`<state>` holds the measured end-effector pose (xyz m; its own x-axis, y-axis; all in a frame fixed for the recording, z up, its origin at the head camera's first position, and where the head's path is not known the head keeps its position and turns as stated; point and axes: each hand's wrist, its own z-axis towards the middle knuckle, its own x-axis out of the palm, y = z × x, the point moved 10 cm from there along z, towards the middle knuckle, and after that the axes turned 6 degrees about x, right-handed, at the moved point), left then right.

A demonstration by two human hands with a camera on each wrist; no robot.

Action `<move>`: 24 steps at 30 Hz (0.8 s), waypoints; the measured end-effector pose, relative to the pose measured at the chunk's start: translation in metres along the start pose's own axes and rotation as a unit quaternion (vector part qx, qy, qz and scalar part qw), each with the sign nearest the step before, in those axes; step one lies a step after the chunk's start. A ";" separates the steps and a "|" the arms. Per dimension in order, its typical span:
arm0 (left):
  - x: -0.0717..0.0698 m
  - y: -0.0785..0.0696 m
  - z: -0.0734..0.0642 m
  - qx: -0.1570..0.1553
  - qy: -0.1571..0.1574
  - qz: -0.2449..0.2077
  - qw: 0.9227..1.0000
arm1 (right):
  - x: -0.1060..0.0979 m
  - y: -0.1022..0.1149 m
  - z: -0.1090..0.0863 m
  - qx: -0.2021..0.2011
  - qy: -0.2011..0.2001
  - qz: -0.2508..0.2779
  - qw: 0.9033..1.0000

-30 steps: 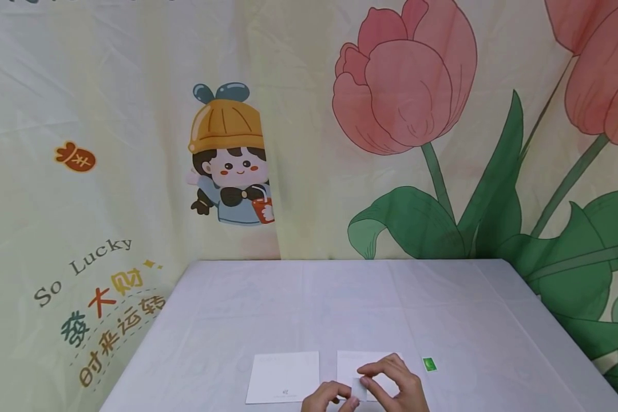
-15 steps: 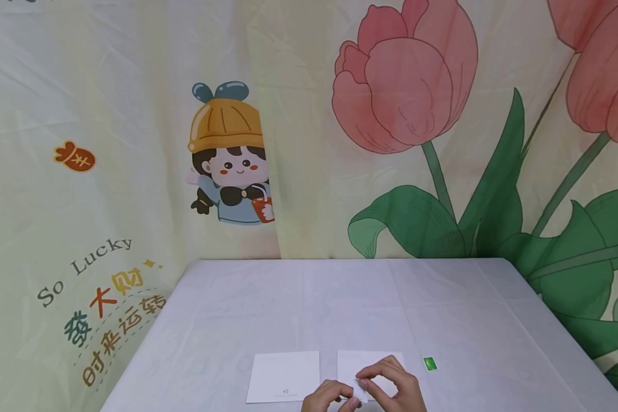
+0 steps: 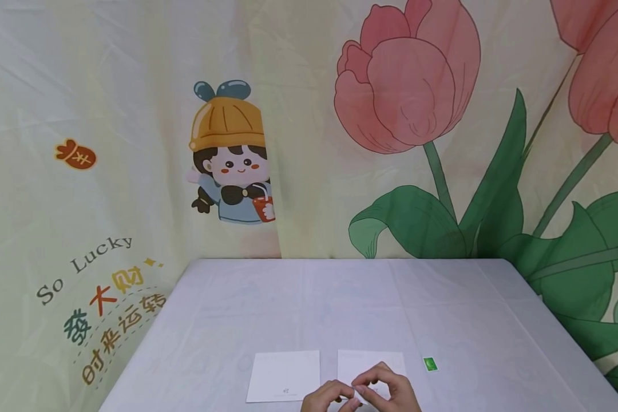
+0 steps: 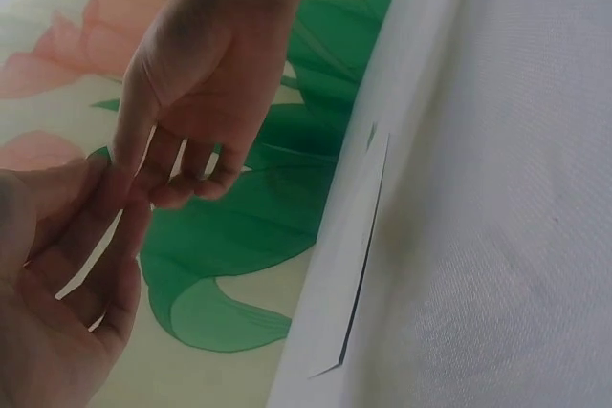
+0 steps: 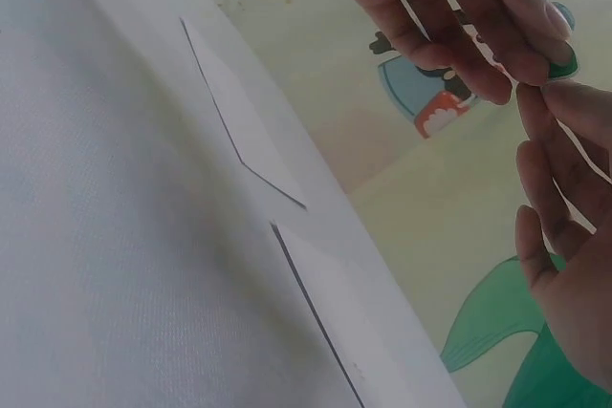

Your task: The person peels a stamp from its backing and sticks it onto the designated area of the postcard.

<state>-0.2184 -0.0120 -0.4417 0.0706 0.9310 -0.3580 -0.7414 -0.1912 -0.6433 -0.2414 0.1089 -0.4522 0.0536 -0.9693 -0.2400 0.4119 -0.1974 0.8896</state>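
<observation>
Just above the right white card (image 3: 354,360), both hands meet fingertip to fingertip. My left hand (image 3: 327,396) pinches a small green stamp (image 5: 562,62) between thumb and forefinger; mostly its green edge shows in the wrist views. My right hand (image 3: 391,390) pinches at the same small piece, thumb against forefinger, with the other fingers curved loosely. What lies between the right fingertips is mostly hidden. To the right of the card, a second green stamp (image 3: 430,364) with a white border lies flat on the table.
Another white card (image 3: 283,375), with a small printed mark near its lower edge, lies left of the hands. A white cloth covers the table (image 3: 340,303). Behind it hangs a curtain (image 3: 309,143) printed with tulips and a cartoon figure.
The pale square face of the stamp, seen between the hands before, has turned out of sight. My right hand has moved slightly left and down, closer to my left fingertips.
</observation>
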 end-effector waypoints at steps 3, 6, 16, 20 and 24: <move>0.001 0.000 0.000 -0.001 0.006 -0.007 1.000 | 0.002 -0.004 0.000 0.025 0.014 0.007 1.000; 0.001 0.000 0.000 0.002 0.005 -0.010 1.000 | 0.003 -0.007 0.000 0.040 0.021 0.008 0.999; 0.000 -0.002 0.001 0.023 -0.005 -0.002 1.000 | 0.001 -0.008 0.001 0.042 0.010 0.006 0.999; 0.000 -0.002 0.001 0.030 -0.006 0.000 1.000 | -0.001 0.001 0.000 -0.014 -0.002 0.003 1.000; 0.000 -0.003 0.001 0.035 -0.003 0.001 0.999 | -0.002 0.006 -0.001 -0.038 -0.002 0.002 0.999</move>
<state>-0.2170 -0.0111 -0.4392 0.0649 0.9325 -0.3552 -0.7869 -0.1711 -0.5928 -0.2384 0.1100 -0.4469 0.0525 -0.9705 -0.2351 0.4798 -0.1820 0.8583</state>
